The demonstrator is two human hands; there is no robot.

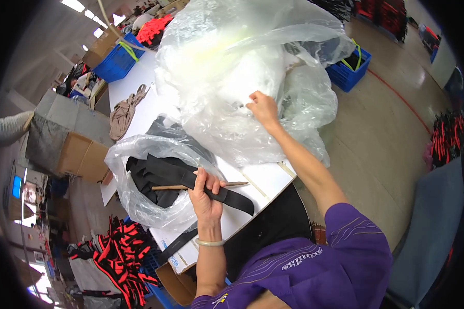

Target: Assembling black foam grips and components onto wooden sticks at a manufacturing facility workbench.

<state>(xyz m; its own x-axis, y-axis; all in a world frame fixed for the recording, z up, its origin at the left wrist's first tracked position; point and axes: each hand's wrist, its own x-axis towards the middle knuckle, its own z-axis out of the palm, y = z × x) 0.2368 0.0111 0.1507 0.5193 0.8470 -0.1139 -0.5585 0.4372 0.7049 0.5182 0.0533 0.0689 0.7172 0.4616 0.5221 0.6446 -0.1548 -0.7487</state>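
My left hand [207,194] is closed round a black fabric strip [237,200], whose free end hangs past my fingers over the white table. A thin brown wooden stick [167,187] passes through the same grip. Below and left of it, more black fabric strips [157,177] lie folded in an open clear plastic bag [122,193]. My right hand [263,107] reaches forward to a large, puffed-up clear plastic bag [206,98] with white contents. Its fingers are curled together against the bag; what they pinch, if anything, is too small to make out.
Under the bags is a white table [252,180], with a brown cloth [126,114] at its left. Blue crates [116,59] stand beyond it, another blue crate [349,69] to the right. Red and black pieces [123,257] are heaped at lower left. Cardboard boxes [82,157] stand left.
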